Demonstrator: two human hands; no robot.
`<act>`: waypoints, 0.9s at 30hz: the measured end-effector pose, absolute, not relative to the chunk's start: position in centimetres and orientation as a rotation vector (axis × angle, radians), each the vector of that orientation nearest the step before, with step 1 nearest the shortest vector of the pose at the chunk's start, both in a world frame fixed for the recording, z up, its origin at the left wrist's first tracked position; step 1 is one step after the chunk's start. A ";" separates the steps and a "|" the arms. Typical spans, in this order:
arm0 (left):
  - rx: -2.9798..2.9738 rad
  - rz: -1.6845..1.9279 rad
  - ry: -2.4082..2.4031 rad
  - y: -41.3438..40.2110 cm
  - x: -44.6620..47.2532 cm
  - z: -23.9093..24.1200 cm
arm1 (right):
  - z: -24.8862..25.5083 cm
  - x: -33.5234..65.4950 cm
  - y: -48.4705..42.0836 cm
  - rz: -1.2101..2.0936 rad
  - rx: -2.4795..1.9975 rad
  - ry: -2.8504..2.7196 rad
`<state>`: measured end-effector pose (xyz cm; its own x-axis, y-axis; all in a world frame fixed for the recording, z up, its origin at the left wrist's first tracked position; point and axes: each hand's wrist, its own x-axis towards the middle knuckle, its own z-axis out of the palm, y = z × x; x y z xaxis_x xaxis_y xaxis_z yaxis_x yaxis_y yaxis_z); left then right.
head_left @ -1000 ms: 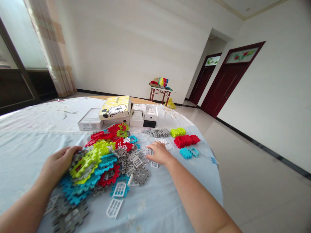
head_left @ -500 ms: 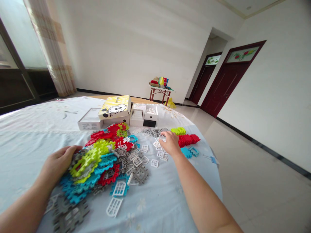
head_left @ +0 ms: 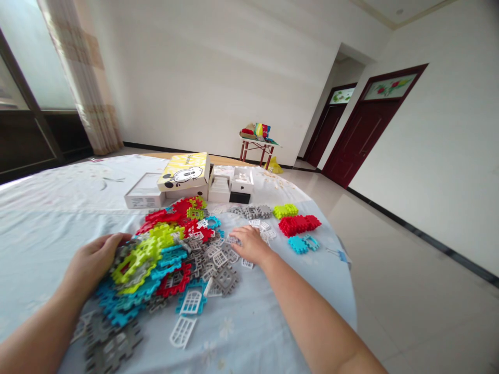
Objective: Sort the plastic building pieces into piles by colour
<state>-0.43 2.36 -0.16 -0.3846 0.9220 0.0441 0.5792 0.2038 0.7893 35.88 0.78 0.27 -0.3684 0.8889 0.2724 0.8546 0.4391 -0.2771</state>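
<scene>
Big round table [head_left: 47,208] in pale blue cloth fills the lower view, its rim curving off on the right with bare floor just past it. Sprawled across the middle is the heap of toothed tiles [head_left: 156,259] in red, lime, blue and grey, long axis running near-left to far-right. Behind it stand the boxes [head_left: 183,176], a yellow one on top.

Right of the heap come the sorted lots, close to the rim: grey row [head_left: 251,212], lime stack [head_left: 285,210], red stack [head_left: 298,224], blue pieces [head_left: 302,244].

The left hand [head_left: 91,265] lies palm-down, fingers spread on the heap's left flank, gripping nothing visible. The right hand [head_left: 249,244] is palm-down at the heap's right end, fingers curled onto the small white window pieces [head_left: 263,228]. Whether it pinches one, I cannot tell.

Those pieces sit under and just beyond the right hand, between heap and red stack, well apart from the left hand. Open cloth lies nearer the person.
</scene>
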 end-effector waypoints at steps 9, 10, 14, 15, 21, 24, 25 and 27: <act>1.338 0.992 2.076 2.6 -0.5 -0.2 | 0.2 36.0 0.8 0.109 -1.512 -2.283; 1.342 0.992 2.074 2.6 -0.5 -0.2 | 0.3 36.1 0.8 0.104 -1.512 -2.269; 1.343 1.000 2.067 2.7 -0.7 -0.5 | 1.3 37.5 1.1 0.038 -1.566 -2.111; 1.342 1.005 2.065 2.7 -0.8 -0.5 | 1.6 38.0 1.3 0.008 -1.589 -2.042; 1.367 1.024 2.047 2.8 -0.8 -0.6 | 2.6 40.9 2.1 -0.145 -1.592 -1.739; 1.368 1.017 2.064 2.7 -0.6 -0.4 | 2.2 40.4 1.9 -0.009 -1.527 -1.805; 1.365 1.011 2.069 2.6 -0.6 -0.2 | 2.0 39.9 1.7 0.057 -1.513 -1.855; 1.364 0.997 2.077 2.4 -0.4 0.0 | 1.6 38.6 1.3 0.150 -1.497 -1.970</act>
<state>-0.40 2.44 0.00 -0.4028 0.9152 0.0118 0.5819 0.2461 0.7751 38.56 1.35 1.59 -0.1364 0.8954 0.4238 0.8210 0.3416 -0.4575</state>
